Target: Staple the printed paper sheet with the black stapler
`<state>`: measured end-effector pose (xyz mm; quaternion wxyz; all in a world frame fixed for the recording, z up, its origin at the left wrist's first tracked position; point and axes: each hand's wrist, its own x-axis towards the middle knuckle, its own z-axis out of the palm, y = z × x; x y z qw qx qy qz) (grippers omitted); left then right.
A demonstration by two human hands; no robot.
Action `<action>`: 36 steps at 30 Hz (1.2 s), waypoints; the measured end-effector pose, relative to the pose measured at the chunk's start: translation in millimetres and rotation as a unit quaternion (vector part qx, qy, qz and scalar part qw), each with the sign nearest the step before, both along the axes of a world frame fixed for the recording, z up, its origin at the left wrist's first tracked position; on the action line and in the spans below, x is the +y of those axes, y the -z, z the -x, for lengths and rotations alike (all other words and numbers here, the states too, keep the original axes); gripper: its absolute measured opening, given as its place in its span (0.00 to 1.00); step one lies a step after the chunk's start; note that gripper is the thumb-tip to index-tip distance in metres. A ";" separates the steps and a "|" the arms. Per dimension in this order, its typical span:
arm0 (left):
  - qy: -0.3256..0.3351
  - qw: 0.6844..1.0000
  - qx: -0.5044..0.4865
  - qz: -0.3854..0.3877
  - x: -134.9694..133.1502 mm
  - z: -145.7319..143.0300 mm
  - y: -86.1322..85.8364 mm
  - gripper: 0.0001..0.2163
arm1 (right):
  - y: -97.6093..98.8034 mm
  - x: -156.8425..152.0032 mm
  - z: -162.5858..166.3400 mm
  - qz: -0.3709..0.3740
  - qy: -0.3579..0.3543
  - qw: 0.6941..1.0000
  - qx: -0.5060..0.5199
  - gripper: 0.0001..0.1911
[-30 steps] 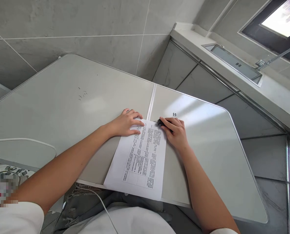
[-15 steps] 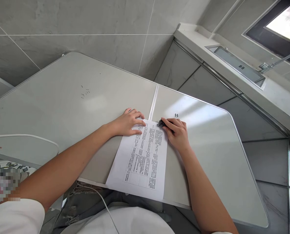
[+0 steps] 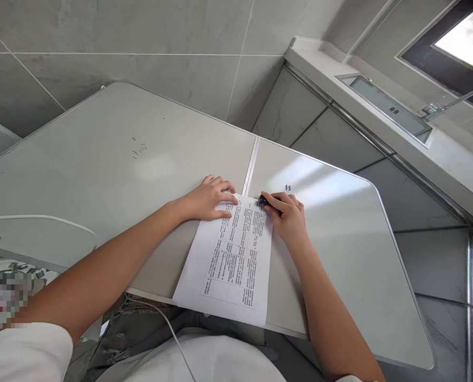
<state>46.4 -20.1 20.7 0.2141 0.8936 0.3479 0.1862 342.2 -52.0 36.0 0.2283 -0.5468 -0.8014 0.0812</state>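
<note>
Printed white paper [image 3: 236, 254] lies on the table with its lower end over the near edge; whether it is one sheet or more I cannot tell. My left hand [image 3: 214, 199] rests on its upper left part, fingers spread out. At the upper right corner, my right hand [image 3: 287, 209] grips a small black stapler [image 3: 263, 200] between thumb and fingers. The stapler's front end meets the paper's top edge. My fingers hide the rest of it. Two short staple strips [image 3: 287, 187] lie just beyond my right hand.
The light folding table [image 3: 332, 254] has a seam [image 3: 250, 165] down its middle. Loose staples [image 3: 139, 149] are scattered on the far left half. A white cable [image 3: 168, 323] hangs by the near edge. A counter with a sink [image 3: 387, 109] stands at right, a tiled wall [image 3: 140, 32] behind.
My right hand has shifted very slightly left, and the stapler's front end has turned a little at the paper's corner. My left hand and the paper stay nearly the same.
</note>
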 end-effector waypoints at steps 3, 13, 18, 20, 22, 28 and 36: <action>0.001 1.000 0.006 -0.002 0.1 0.0 -0.2 0.15 | 4.1 -3.2 7.1 -0.029 0.010 0.999 -0.043 0.24; 0.000 1.000 0.010 -0.001 1.7 2.1 -0.1 0.15 | 5.2 -1.5 -9.2 -0.021 -0.001 1.000 0.012 0.25; 0.000 1.000 0.011 0.005 1.9 3.5 -3.0 0.15 | 12.9 6.2 -27.8 -0.025 0.114 0.992 0.039 0.22; 0.001 1.000 0.016 0.004 2.0 4.1 -3.7 0.15 | 15.5 8.1 -30.1 -0.050 0.164 0.984 0.045 0.16; 0.003 1.000 0.020 -0.002 2.0 4.1 -3.9 0.15 | 14.2 7.6 -27.6 -0.082 0.200 0.975 0.054 0.11; -0.059 0.997 -0.041 0.005 2.7 1.7 -7.0 0.14 | -8.2 -23.3 23.7 -0.090 0.120 0.980 0.128 0.08; -0.233 0.953 -0.191 0.043 18.3 17.3 -5.4 0.15 | -10.2 -82.7 85.6 0.100 -0.068 0.989 0.090 0.10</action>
